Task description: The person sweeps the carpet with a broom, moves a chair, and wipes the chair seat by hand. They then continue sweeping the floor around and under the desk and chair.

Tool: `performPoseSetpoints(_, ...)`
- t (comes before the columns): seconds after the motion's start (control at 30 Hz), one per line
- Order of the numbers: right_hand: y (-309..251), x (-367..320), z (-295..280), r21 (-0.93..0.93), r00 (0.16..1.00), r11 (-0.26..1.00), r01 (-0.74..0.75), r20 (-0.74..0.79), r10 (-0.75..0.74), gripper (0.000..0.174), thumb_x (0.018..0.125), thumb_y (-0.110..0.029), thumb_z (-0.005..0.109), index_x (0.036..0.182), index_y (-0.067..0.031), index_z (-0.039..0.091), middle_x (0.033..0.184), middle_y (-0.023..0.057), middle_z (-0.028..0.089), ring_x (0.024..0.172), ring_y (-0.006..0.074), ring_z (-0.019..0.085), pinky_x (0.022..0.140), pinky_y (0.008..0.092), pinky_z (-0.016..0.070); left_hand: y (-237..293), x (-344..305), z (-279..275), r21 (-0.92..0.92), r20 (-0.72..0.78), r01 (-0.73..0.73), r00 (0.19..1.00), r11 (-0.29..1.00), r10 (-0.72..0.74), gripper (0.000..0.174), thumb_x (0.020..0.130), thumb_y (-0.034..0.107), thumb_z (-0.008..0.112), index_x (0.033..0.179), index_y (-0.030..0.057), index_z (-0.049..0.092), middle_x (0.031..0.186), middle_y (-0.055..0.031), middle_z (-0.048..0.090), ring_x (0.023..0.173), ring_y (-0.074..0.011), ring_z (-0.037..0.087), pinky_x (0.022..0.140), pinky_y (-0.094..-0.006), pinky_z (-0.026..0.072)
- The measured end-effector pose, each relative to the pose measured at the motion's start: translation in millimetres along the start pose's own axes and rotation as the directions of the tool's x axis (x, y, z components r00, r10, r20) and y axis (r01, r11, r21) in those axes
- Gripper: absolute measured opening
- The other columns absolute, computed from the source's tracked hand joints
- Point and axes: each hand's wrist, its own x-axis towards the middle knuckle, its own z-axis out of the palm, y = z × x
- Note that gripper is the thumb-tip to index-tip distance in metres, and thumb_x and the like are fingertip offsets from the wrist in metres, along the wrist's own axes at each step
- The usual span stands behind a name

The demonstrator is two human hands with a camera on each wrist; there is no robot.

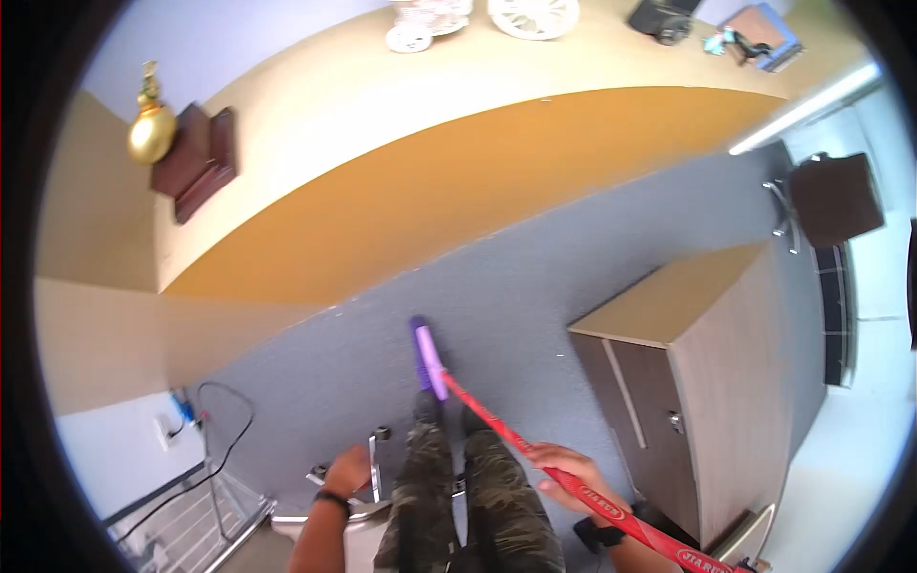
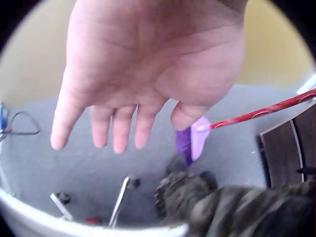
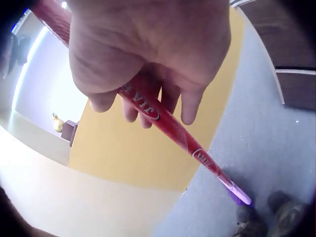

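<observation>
My right hand point(image 1: 571, 475) holds the red handle of a broom point(image 1: 482, 413). In the right wrist view the handle runs between the thumb and fingers of that hand point(image 3: 153, 59), slanting down toward the floor. The broom's purple bristles and lilac head point(image 2: 197, 140) are down by my feet on the grey floor. Away from the broom, my left hand point(image 1: 350, 470) holds nothing. Its palm shows in the left wrist view, with the fingers point(image 2: 120, 128) loosely extended above the floor.
A yellow-fronted ledge point(image 1: 411, 181) curves ahead, bearing a gold gourd ornament point(image 1: 153, 132). To the right stands a wooden cabinet point(image 1: 735, 382). At lower left are a chair base point(image 1: 374, 468) and a black cable point(image 1: 250, 411). A dark chair point(image 1: 836, 199) stands far right.
</observation>
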Motion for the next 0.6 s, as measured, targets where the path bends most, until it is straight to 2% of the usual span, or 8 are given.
performPoseSetpoints(0.03, -10, 0, -1, -0.071, 0.998, 0.997, 0.035, 0.051, -0.031, 0.025, 0.087, -0.011, 0.076, 0.108, -0.0004, 0.067, 0.12, 0.0175, 0.069, 0.123, 0.0357, 0.061, 0.105, 0.0451, 0.0474, 98, 0, -70, -0.246, -0.048, 0.018, 0.998, 0.969, -0.03, 0.04, 0.095, 0.029, 0.056, 0.12, -0.0003, 0.063, 0.122, -0.0239, 0.066, 0.116, -0.0409, 0.061, 0.099, -0.0478, 0.0493)
performPoseSetpoints(0.17, -44, -6, 9, -0.076, 0.995, 0.997, -0.009, 0.098, 0.016, 0.042, 0.079, -0.025, 0.082, 0.111, 0.0001, 0.068, 0.119, 0.019, 0.068, 0.119, 0.0386, 0.062, 0.104, 0.047, 0.047, 195, 22, -105, -0.418, 0.009, -0.313, 0.937, 0.852, 0.349, 0.059, 0.084, 0.021, 0.069, 0.136, -0.0025, 0.052, 0.134, -0.0247, 0.058, 0.125, -0.0391, 0.056, 0.108, -0.0445, 0.0438)
performPoseSetpoints(0.2, -75, -11, -7, -0.138, 1.0, 0.99, 0.0, 0.025, 0.004, 0.045, 0.08, -0.032, 0.081, 0.108, 0.001, 0.068, 0.115, 0.0213, 0.069, 0.117, 0.0387, 0.063, 0.103, 0.0475, 0.047, 251, 50, -69, -0.21, -0.255, -0.644, 0.762, 0.735, 0.595, 0.063, 0.079, 0.02, 0.073, 0.135, -0.0008, 0.053, 0.133, -0.0229, 0.058, 0.127, -0.0389, 0.053, 0.109, -0.0452, 0.0421)
performPoseSetpoints(0.27, -90, -30, -5, -0.162, 0.998, 0.987, -0.018, -0.065, 0.008, 0.049, 0.081, -0.043, 0.073, 0.102, 0.0005, 0.069, 0.106, 0.0208, 0.07, 0.105, 0.0369, 0.066, 0.1, 0.0514, 0.0475, 290, 40, -62, -0.108, -0.259, -0.737, 0.668, 0.667, 0.697, 0.06, 0.075, 0.022, 0.075, 0.129, 0.0054, 0.056, 0.128, -0.0189, 0.059, 0.121, -0.0364, 0.055, 0.102, -0.0457, 0.045)
performPoseSetpoints(0.33, -112, -39, 9, -0.206, 0.981, 0.977, 0.057, -0.168, -0.093, 0.042, 0.09, -0.045, 0.069, 0.093, -0.0037, 0.062, 0.09, 0.014, 0.068, 0.087, 0.031, 0.068, 0.095, 0.0492, 0.0509, 309, 47, -37, -0.235, -0.215, -0.677, 0.736, 0.697, 0.642, 0.036, 0.078, 0.028, 0.075, 0.105, 0.0068, 0.064, 0.109, -0.0143, 0.064, 0.107, -0.0343, 0.06, 0.092, -0.0465, 0.0467)
performPoseSetpoints(0.43, -151, -52, 12, -0.153, 0.991, 0.988, 0.01, -0.132, -0.031, 0.048, 0.099, -0.048, 0.058, 0.096, -0.0002, 0.06, 0.104, 0.0204, 0.067, 0.1, 0.0365, 0.064, 0.096, 0.0531, 0.0501, 310, 57, -24, -0.118, -0.121, -0.618, 0.786, 0.777, 0.606, 0.028, 0.083, 0.034, 0.073, 0.08, 0.0082, 0.063, 0.088, -0.0095, 0.064, 0.094, -0.0324, 0.061, 0.085, -0.0467, 0.046)
performPoseSetpoints(0.53, -145, -93, 12, -0.083, 0.984, 0.996, 0.019, -0.174, -0.033, 0.051, 0.098, -0.054, 0.056, 0.1, -0.0025, 0.059, 0.102, 0.0199, 0.066, 0.1, 0.0392, 0.064, 0.097, 0.0622, 0.0495, 309, 62, -16, -0.067, -0.152, -0.636, 0.768, 0.769, 0.622, 0.033, 0.088, 0.036, 0.07, 0.071, 0.0097, 0.063, 0.08, -0.0079, 0.064, 0.091, -0.0311, 0.062, 0.085, -0.0451, 0.0456)
performPoseSetpoints(0.6, -138, -111, 17, -0.022, 0.9, 0.99, 0.142, -0.414, -0.138, 0.052, 0.098, -0.056, 0.055, 0.097, -0.0048, 0.055, 0.097, 0.0179, 0.065, 0.094, 0.0373, 0.063, 0.096, 0.0627, 0.05, 312, 65, -13, -0.06, -0.132, -0.631, 0.773, 0.773, 0.621, 0.032, 0.089, 0.036, 0.069, 0.072, 0.0099, 0.063, 0.081, -0.0078, 0.064, 0.092, -0.0302, 0.062, 0.085, -0.0451, 0.0444)
